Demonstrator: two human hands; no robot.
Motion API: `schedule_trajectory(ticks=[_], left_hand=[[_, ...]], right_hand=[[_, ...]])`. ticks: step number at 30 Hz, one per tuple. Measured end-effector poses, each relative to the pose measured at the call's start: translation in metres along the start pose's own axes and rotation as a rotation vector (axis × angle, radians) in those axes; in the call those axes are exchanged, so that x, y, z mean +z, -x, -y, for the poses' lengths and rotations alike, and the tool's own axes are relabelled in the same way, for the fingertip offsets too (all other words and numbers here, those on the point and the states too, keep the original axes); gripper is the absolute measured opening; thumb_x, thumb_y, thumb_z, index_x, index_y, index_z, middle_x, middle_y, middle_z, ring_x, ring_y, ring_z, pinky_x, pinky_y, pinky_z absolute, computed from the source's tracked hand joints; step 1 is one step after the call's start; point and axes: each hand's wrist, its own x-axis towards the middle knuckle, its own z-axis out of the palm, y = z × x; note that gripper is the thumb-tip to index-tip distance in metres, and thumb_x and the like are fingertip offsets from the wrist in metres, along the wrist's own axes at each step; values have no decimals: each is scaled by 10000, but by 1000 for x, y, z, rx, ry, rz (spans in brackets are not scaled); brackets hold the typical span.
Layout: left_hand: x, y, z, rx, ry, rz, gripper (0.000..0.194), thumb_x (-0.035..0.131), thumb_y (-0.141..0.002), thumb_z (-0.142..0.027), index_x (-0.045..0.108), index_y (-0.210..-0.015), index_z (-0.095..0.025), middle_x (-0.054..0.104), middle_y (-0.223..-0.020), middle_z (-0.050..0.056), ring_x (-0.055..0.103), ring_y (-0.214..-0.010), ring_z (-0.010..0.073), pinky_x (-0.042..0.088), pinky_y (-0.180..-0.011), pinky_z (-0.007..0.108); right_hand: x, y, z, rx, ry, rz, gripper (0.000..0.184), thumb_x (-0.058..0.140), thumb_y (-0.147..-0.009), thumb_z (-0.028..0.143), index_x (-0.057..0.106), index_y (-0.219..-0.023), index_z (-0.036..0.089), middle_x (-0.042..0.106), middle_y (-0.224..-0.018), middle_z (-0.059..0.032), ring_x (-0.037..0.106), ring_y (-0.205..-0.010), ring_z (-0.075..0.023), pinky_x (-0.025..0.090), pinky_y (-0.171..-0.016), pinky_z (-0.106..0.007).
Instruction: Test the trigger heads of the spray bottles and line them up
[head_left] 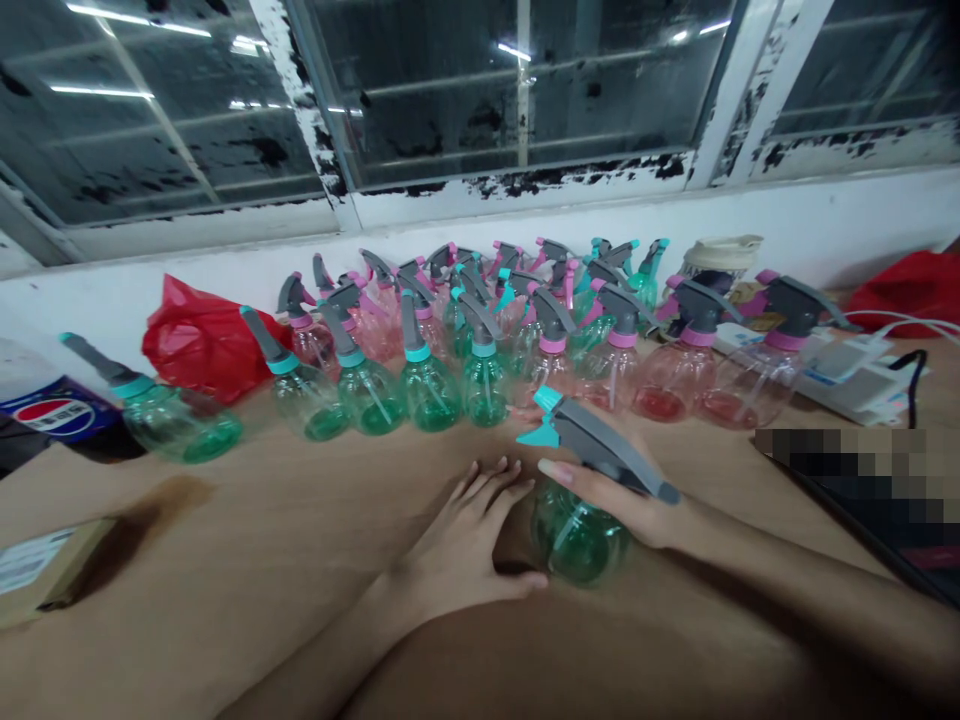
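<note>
A green spray bottle [574, 535] with a grey and teal trigger head [600, 450] stands on the wooden table [262, 560] in front of me. My right hand [622, 500] is wrapped round its neck under the trigger head. My left hand [461, 545] lies beside the bottle's left side, fingers stretched out and apart, thumb touching the bottle's base. Behind them stand several green spray bottles [427, 385] and pink spray bottles [675, 375] in rows.
A red plastic bag [202, 340] lies at the back left, a Pepsi bottle [52, 410] at the far left, a small cardboard box [45, 570] near the left edge. White power strips with cables [855, 385] sit at the right, another red bag [911, 285] beyond. A wall and window stand behind.
</note>
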Motion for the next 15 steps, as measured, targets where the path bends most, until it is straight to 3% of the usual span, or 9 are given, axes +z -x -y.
schedule_trajectory(ticks=[3,7,11,15], left_hand=[[-4,3,-10,-11,106,-86,894,674,-683,-604,308,-1389,-194,437,-1403,148,394,-1288,344,291,-1061,543],[-12,14,-20,-43,172,-319,784,624,-723,-615,361,-1339,-208,485,-1339,151,437,-1240,365,343,-1014,570],[-22,36,-20,-113,149,-498,665,621,-753,-607,443,-1266,-222,552,-1249,117,498,-1184,335,418,-975,526],[-38,73,-6,-224,82,-543,632,650,-788,-506,401,-1299,-229,554,-1258,95,521,-1171,298,457,-963,470]], right_hand=[[6,0,0,29,-34,-25,226,630,-808,347,549,-1009,279,588,-811,8,567,-729,-178,459,-665,-340],[27,-5,4,-5,-112,-58,338,652,-790,375,539,-1089,265,612,-961,-19,590,-883,-197,466,-813,-373],[64,-18,16,-4,-180,6,302,632,-804,395,587,-1058,238,632,-933,-25,602,-889,-194,473,-796,-354],[110,-36,30,-34,-189,21,326,651,-777,430,617,-1024,220,602,-826,-8,576,-751,-166,474,-715,-338]])
